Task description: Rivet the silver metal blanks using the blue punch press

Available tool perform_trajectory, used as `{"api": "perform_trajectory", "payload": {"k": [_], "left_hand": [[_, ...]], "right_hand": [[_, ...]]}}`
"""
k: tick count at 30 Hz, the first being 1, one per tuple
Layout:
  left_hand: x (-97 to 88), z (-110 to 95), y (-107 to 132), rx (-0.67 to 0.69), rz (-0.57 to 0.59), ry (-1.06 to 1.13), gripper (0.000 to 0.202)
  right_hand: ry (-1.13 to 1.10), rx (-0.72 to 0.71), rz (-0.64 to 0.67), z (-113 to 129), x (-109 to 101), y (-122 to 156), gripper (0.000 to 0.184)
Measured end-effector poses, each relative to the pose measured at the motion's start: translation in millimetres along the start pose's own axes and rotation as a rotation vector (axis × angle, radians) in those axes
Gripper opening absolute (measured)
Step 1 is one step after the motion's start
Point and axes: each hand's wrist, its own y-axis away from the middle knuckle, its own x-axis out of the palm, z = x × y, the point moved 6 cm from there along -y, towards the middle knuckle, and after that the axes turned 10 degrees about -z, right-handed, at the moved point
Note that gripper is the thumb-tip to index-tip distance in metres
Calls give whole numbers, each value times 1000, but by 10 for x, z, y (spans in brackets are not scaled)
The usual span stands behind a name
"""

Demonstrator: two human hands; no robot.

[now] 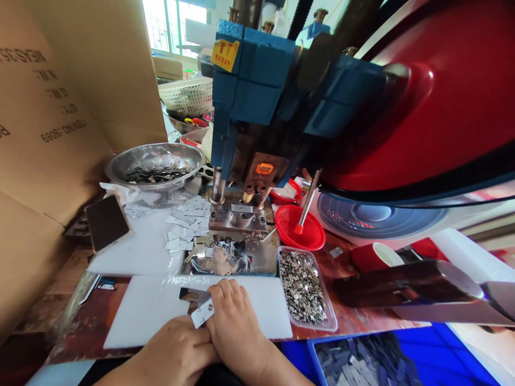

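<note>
Here, both hands (pixel 238 319) together pinch a metal plate (pixel 202 313) near a clear tub (pixel 331 317) of small shiny parts (pixel 302 287).

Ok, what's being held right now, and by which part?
A small flat metal plate, by its right end in the right hand. Whether the left hand also has a grip can't be told.

I log from the head view: plate (pixel 203 312), one, held in my right hand (pixel 233 313); left hand (pixel 179 343) against the right. Foam sheet (pixel 134 316) beyond them, on the counter (pixel 115 300). Press (pixel 257 75), blue; loose plates (pixel 185 222), left of it. Tub (pixel 333 323), clear, filled with small parts (pixel 301 284). Basket (pixel 310 236), red. Bowl (pixel 119 167), steel. Phone (pixel 107 224).
</note>
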Motion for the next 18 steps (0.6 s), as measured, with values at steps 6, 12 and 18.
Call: {"api": "perform_trajectory", "payload": {"k": [6, 12, 18], "left_hand": [[-74, -5, -71, -32, -7, 31, 22], [-85, -45, -122, -11, -47, -1, 18], [-205, 121, -145, -150, -235, 142, 18]], "right_hand": [[-78, -24, 125, 7, 23, -65, 18], [-180, -4, 21, -84, 34, -20, 32], [-523, 293, -75, -700, -271, -132, 24]]}}
